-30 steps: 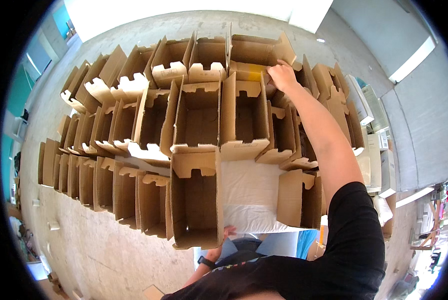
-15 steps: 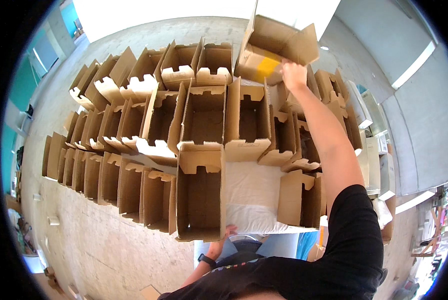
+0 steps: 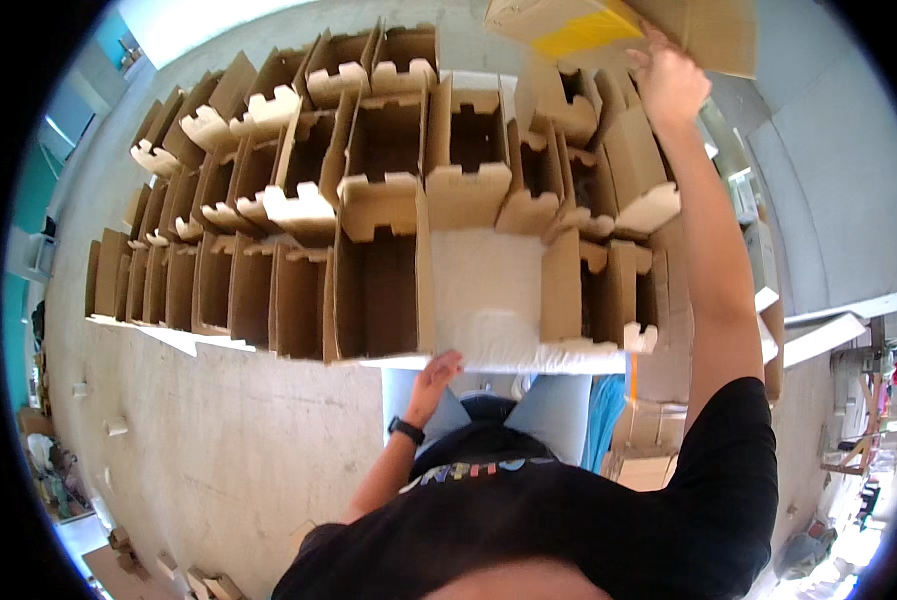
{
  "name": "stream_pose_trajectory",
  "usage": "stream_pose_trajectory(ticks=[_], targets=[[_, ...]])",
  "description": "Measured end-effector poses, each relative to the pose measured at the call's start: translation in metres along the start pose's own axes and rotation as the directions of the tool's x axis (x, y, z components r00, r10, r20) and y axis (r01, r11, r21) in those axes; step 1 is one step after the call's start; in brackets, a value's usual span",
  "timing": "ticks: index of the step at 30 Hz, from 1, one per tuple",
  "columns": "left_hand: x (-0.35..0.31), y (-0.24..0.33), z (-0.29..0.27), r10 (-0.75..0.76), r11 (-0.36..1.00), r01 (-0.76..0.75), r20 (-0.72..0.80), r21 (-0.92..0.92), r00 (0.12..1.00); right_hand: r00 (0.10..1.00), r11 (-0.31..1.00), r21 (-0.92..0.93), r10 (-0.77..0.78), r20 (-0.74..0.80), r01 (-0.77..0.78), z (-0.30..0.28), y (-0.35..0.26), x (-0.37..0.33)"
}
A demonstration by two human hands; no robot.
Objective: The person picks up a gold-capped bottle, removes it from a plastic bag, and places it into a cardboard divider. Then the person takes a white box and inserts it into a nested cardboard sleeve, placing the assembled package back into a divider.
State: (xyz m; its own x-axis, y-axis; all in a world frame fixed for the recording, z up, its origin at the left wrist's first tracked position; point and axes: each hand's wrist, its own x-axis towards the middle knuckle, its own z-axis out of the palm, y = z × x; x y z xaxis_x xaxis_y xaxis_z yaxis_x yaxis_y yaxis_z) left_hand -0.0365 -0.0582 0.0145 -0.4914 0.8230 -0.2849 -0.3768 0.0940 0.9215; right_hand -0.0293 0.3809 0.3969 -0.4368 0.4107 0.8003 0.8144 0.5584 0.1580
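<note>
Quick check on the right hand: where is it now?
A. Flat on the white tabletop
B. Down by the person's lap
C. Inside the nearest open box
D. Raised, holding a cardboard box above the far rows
D: the right hand is stretched up and grips a cardboard box with a yellow patch, lifted above the rows of boxes.
</note>
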Motion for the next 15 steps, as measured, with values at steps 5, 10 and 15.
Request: stream_pose_trajectory(ticks=[5,10,15], targets=[[0.0,0.004,0.003,0.024,0.999,-0.025,0.052,0.027,0.998,0.98,0.973,0.178,-0.117,-0.163,0.146,-0.112,0.023,-0.075],[0.0,0.005,0.003,0.025,0.998,-0.029,0.067,0.064,0.997,0.97,0.919,0.326,-0.241,0.025,0.221,-0.219,0.026,-0.159],[-0.006,0.022,0.007,0.048,0.996,-0.053,0.074,0.075,0.996,0.903,0.845,0.435,-0.406,0.14,0.312,-0.236,0.019,-0.204]])
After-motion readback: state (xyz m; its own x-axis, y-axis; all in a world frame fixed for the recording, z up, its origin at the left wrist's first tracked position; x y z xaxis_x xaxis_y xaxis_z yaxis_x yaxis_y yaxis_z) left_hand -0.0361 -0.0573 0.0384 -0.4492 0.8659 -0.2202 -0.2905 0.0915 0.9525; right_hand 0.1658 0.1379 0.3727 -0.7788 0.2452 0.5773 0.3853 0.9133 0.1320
